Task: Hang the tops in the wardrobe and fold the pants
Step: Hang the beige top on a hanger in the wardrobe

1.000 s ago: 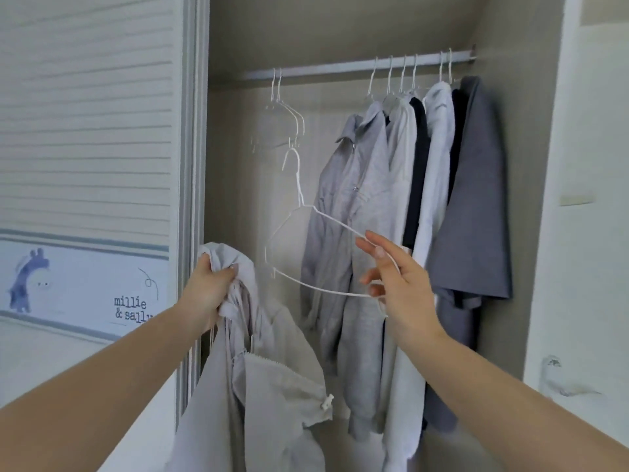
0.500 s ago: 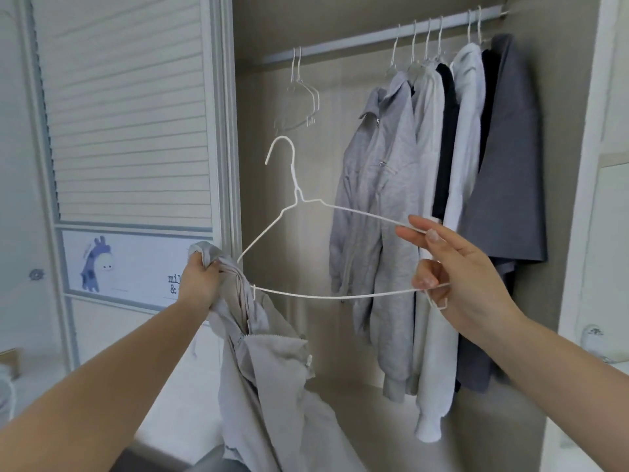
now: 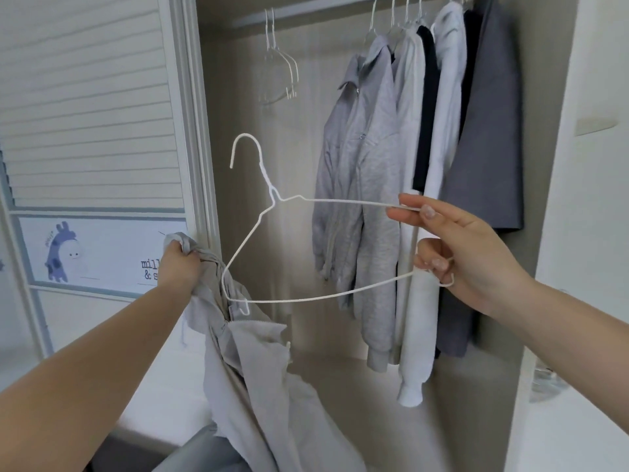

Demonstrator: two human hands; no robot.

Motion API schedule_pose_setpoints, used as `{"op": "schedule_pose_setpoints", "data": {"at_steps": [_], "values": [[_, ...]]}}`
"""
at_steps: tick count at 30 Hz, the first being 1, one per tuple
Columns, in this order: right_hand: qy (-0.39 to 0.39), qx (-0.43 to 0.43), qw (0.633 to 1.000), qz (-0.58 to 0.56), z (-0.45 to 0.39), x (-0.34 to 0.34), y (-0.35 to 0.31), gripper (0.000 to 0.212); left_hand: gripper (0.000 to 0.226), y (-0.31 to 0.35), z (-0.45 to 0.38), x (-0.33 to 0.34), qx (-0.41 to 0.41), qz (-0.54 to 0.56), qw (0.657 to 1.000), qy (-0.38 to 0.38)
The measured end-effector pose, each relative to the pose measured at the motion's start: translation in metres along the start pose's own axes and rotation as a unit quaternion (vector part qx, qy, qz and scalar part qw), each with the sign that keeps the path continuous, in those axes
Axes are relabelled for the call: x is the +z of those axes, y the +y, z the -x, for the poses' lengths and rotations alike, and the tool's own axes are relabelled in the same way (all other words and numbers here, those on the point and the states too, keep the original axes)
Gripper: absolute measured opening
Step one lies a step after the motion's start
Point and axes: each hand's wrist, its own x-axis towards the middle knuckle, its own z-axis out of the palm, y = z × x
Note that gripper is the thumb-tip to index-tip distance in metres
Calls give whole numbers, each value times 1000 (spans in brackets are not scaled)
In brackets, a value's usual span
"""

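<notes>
The open wardrobe [image 3: 258,137] fills the space ahead of both hands, its pale back wall rising behind them. Beyond and above the right hand [image 3: 473,257], a row of hung tops [image 3: 408,185] drops from the rail: two light grey zip jackets nearest the middle, then a white one, a dark one, another white sleeve and a dark grey garment at the far right. The white sleeve cuff hangs lower than the right hand, just behind its wrist.

To the outside of the left hand [image 3: 178,264] stands a slatted white door [image 3: 92,97] with a panel showing a blue cartoon animal and part of some lettering.

The left hand is closed in a fist around a bunched fold of a pale beige-grey top [image 3: 258,379], gripping it at its upper edge; the rest of the garment hangs straight down beneath that hand, a zip edge showing.

Between the two hands is a white wire hanger [image 3: 299,298]. The right hand pinches its right end, index finger and thumb closed on the upper and lower wires, remaining fingers curled. The hanger's hook points up and towards the left hand; its lower left corner touches or overlaps the held top just beside the left hand.

Above both hands, two empty wire hangers [image 3: 282,63] hang on the rail.
</notes>
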Motion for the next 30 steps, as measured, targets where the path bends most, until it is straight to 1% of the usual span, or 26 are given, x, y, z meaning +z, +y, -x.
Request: {"op": "schedule_pose_setpoints", "data": {"at_steps": [3,5,7,8,10,13,16,19,22,25,27,28,30], "values": [[8,-2,1000,9,-3,-3,2,23,22,6,7,14,20,17,999,-34],[11,7,1000,15,-6,-4,6,23,14,10,13,25,32,44,996,-74],[8,32,999,-4,-8,-5,12,24,7,17,19,36,43,59,991,-108],[7,44,999,-21,-9,-6,14,24,5,20,21,41,48,60,991,-113],[7,54,998,-41,-13,-10,16,24,8,25,22,49,56,60,991,-105],[1,37,998,-57,-20,-23,11,23,11,22,20,53,57,53,994,-79],[-10,18,999,-47,-24,-34,5,24,17,13,16,55,22,67,996,-61],[-12,18,1000,-21,-26,-39,8,25,20,10,13,54,-18,97,994,-55],[-6,33,999,-13,-29,-35,17,24,24,14,14,57,-28,136,987,-86],[-8,37,999,9,-34,-23,30,23,14,26,27,64,-8,172,975,-141],[-25,40,998,37,-39,-14,42,23,21,34,37,71,8,207,963,-174],[-32,42,997,48,-40,-11,48,23,24,39,42,73,22,225,957,-180],[-35,46,997,46,-42,-8,61,24,22,46,49,74,38,273,945,-176]]}}
